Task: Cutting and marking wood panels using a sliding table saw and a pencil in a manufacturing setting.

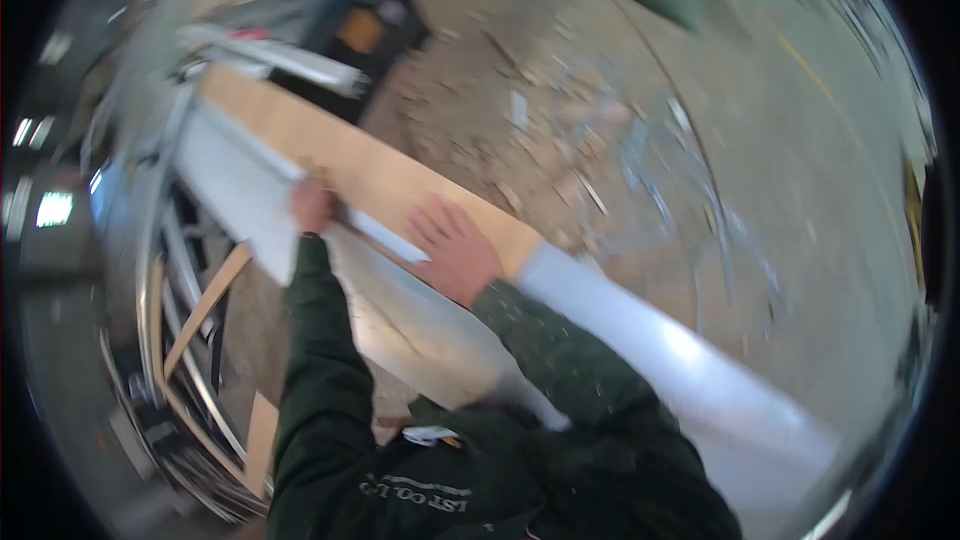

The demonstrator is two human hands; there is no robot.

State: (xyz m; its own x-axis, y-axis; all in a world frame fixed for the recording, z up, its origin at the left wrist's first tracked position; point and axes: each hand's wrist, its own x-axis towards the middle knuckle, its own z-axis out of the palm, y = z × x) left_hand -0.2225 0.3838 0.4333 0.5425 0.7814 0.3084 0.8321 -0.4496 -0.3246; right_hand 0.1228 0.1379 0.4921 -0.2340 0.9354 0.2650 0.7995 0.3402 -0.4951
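Note:
A long tan board (365, 155) lies slantwise across a pale, shiny panel (640, 305) in front of me. My right hand (457, 252) rests flat on the board near its right end, fingers spread. Along the board's near side runs a narrow whitish strip (385, 237), partly under the fingers of that hand. At this strip, farther left, my left hand (313, 204) is closed. Motion blur hides what it grips, if anything; a small brownish bit shows just above its fingers.
Wood scraps (520, 155) and clear plastic film (650, 175) litter the floor beyond the board. A black bin (395, 35) stands at the far left, beside a pale metal bar (300, 62). Metal frames and tan wooden strips (207, 305) lean at my left.

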